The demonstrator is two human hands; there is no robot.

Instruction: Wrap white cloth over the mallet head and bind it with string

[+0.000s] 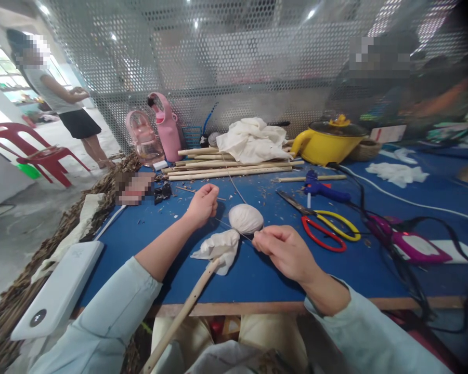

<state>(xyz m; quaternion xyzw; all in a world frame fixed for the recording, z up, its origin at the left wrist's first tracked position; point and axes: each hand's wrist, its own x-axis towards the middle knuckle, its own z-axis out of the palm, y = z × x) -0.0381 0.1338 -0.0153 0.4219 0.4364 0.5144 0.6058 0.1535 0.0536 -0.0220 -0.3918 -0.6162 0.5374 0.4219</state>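
A ball wrapped in white cloth (246, 218) rests on the blue table, its neck gathered into a loose cloth skirt (218, 246). A wooden stick (187, 306) comes out of the skirt and slants down over the table's front edge. Thin string (223, 223) runs across the gathered neck, pulled between both hands. My left hand (203, 205), closed in a fist, grips one end left of the ball. On the ball's right, my right hand (284, 252) pinches the other end between thumb and fingers. A strand of string also trails from behind the ball towards the back.
Scissors (327, 228) and a blue glue gun (329, 192) lie right. Behind are wooden sticks (234, 174), white cloth (253, 140) and a yellow pot (327, 148). A white power bank (58, 291) sits left; cables (409, 280) hang right. A person (58, 93) stands far left.
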